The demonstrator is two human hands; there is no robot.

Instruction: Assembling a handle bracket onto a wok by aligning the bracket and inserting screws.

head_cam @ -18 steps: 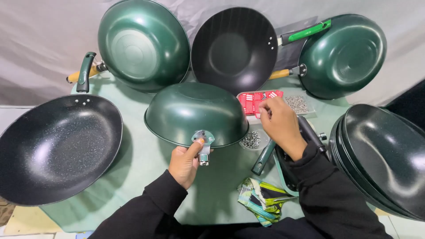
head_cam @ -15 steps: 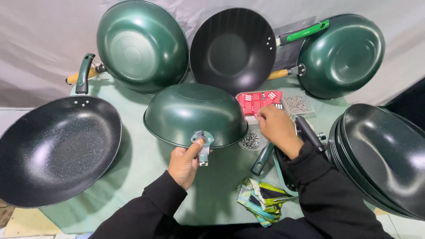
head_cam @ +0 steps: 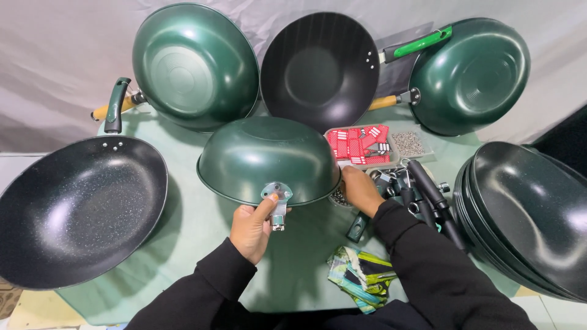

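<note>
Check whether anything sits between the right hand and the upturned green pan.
Nothing visible does. The right hand already rests at the rim of the upturned green pan, while the left hand holds its metal handle bracket.

Two arms in view, both in long black sleeves of plain, matte fabric. The left sleeve [head_cam: 195, 293] runs snug to the wrist and ends in a close cuff with soft creases along the forearm. The right sleeve [head_cam: 440, 269] looks fuller, with broad folds near the elbow and a tight cuff. Left hand [head_cam: 252, 229] and right hand [head_cam: 361, 190] are bare: no gloves, rings or watch showing. No markings on the cloth.
</note>
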